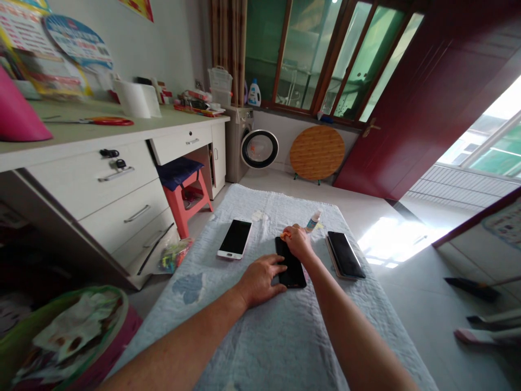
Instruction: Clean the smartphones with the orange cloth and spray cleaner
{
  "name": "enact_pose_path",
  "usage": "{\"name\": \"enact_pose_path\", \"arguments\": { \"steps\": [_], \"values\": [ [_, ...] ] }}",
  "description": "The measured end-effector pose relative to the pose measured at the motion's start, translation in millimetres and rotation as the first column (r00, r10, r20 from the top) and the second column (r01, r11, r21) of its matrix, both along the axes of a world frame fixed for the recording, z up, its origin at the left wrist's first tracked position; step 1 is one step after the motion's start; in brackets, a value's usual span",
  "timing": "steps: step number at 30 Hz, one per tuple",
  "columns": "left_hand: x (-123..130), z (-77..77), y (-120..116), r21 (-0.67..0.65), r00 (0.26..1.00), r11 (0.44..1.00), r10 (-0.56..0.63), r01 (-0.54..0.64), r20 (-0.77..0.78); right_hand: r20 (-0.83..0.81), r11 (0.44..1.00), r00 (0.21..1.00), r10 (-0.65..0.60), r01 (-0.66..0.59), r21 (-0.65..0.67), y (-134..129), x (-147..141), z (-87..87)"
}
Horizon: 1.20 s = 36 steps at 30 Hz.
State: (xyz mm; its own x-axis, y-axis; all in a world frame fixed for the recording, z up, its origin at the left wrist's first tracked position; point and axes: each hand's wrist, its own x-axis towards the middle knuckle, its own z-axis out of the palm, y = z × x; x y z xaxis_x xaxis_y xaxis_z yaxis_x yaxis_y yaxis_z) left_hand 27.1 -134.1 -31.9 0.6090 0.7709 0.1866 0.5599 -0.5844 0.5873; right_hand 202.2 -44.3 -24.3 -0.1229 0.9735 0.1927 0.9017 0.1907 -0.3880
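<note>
Left fingers: rested half-open on the black phone.
Right fingers: pinched orange cloth.
Phone: seemed slick, fragile; safest by left and right edges.

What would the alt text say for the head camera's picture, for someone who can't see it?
A right hand holds something orange at a black phone's far end; the left hand touches its side. Around them on pale-blue cloth are a white-framed phone, a small bottle and another dark-screened phone.
</note>
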Motion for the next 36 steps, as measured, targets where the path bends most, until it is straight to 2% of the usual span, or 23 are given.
{"name": "enact_pose_path", "arguments": {
  "steps": [4, 9, 14, 17, 20, 27, 32, 36],
  "values": [
    [-0.4, -0.5, -1.4, -0.003, 1.000, 1.000, 0.012, -0.012, 0.003, -0.030, 0.995, 0.994, 0.103, -0.103, -0.011, -14.3, -0.9, 3.4],
    [-0.6, -1.0, -3.1, 0.014, 1.000, 1.000, 0.011, -0.011, 0.019, -0.104, 0.965, 0.963, 0.248, -0.255, -0.056, -46.7, 14.5, 10.7],
    [0.6, -0.4, -4.5, 0.042, 1.000, 0.999, 0.015, -0.015, -0.001, -0.160, 0.928, 0.935, 0.315, -0.339, -0.153, -77.1, 27.9, 25.2],
    [1.3, -0.3, -4.8, 0.064, 1.000, 0.998, 0.022, -0.021, -0.018, -0.152, 0.919, 0.936, 0.318, -0.344, -0.195, -82.0, 30.1, 28.8],
    [1.2, -1.2, -4.8, 0.074, 1.000, 0.997, 0.014, -0.012, -0.022, -0.107, 0.947, 0.957, 0.270, -0.284, -0.152, -72.9, 29.8, 22.5],
    [0.7, -1.5, -5.1, 0.049, 0.999, 0.998, 0.032, -0.030, -0.041, -0.023, 0.994, 0.994, 0.103, -0.104, -0.020, -26.8, 24.8, 0.1],
    [1.2, 1.8, -5.6, 0.032, 0.998, 0.999, 0.036, -0.035, -0.049, 0.047, 1.000, 0.999, 0.028, -0.027, -0.004, -2.1, 16.3, -2.3],
    [0.7, 0.4, -4.9, 0.034, 0.999, 0.999, 0.029, -0.027, -0.040, 0.053, 1.000, 0.999, 0.009, -0.009, 0.005, 6.6, 4.2, -2.3]
  ]
}}
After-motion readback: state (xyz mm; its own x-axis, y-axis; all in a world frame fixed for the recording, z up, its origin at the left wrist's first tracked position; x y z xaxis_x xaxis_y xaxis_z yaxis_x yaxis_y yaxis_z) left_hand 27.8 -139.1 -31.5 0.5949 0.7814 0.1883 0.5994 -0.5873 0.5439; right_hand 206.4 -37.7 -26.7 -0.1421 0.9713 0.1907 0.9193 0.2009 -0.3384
